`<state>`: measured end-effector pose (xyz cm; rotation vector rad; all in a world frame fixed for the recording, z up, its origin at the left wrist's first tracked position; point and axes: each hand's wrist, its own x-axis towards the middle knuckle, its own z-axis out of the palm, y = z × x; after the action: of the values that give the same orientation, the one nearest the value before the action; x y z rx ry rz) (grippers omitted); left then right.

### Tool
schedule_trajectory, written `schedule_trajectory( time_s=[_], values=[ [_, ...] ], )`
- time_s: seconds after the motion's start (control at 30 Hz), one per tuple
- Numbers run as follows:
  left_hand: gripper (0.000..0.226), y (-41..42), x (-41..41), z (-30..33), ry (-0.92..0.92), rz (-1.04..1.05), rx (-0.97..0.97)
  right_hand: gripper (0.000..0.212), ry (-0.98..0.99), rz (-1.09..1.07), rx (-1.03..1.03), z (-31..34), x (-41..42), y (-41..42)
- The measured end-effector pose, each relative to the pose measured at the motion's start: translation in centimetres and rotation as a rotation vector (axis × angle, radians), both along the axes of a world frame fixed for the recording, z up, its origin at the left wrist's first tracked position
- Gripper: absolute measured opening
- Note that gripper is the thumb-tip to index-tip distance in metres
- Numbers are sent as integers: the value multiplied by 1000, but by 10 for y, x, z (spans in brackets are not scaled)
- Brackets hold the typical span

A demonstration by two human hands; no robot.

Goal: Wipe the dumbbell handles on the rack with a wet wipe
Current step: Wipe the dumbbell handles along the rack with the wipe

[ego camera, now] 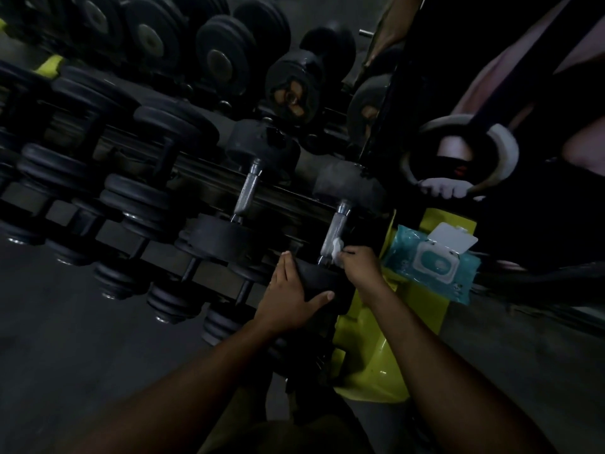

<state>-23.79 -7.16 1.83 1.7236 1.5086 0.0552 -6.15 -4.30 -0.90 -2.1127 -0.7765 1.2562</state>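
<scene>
**Dumbbell wipe-down: on the end one, loads left**

Using the wipe pack [432,262] as my landmark, since it's the only bright thing in this dim gym. It sits on the yellow rack end [370,365] with its flip lid open.

Just left of the pack is the dumbbell [327,257] being worked on. The right hand [358,262] pinches a bunched white wipe [337,252] against the lower end of the knurled handle [334,232], right where it meets the near head. The left hand [289,301] is a bit further left of the pack, fingers flat along the side of that near head and thumb hooked over its face. My guess is it's steadying the weight so it doesn't roll.

Progress-wise, I'd call it early days. The wipe touches only the bottom bit of this handle; the stretch above it up to the far head looks dry to me, though the light is too poor to swear to it. The next dumbbell [244,191] further left of the pack has a bare metal handle with nothing on it, and I can't tell if it's been cleaned. Beyond that the rack [108,231] runs off well left of the pack, rows of plate-style dumbbells, none being touched.

So: one handle in hand, most of the rack probably to go.
</scene>
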Motion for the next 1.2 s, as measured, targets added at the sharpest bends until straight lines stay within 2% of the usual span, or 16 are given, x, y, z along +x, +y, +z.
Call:
schedule_trajectory(
  time_s=[0.13,0.23,0.3,0.4,0.5,0.57,0.63,0.67,0.77,0.93,1.07,1.2],
  values=[
    [126,0,0,2,5,-3,-10,27,289,-104,-38,5,9,1],
    [125,1,0,4,9,-6,-8,22,355,-196,41,0,12,16],
    [125,1,1,5,11,-9,-16,20,269,-185,98,-2,10,19],
    [125,1,1,6,8,-5,-20,13,68,22,66,-4,7,7],
    [125,1,1,6,4,1,-15,28,47,174,18,-5,13,4],
    [125,1,1,6,9,0,-17,27,49,218,-28,-2,18,13],
    [125,1,1,7,8,-4,-24,24,95,178,-51,1,17,22],
    [125,1,1,7,4,-1,-25,31,138,126,-52,1,17,25],
    [125,1,1,8,4,-1,-21,37,184,-62,53,-4,17,33],
    [126,2,0,5,19,-7,-13,9,165,-341,207,1,16,57],
    [126,1,0,6,14,-2,-19,12,104,-259,122,-7,4,43],
    [126,2,0,6,3,-1,-15,19,234,-51,21,-4,10,19]
  ],
)
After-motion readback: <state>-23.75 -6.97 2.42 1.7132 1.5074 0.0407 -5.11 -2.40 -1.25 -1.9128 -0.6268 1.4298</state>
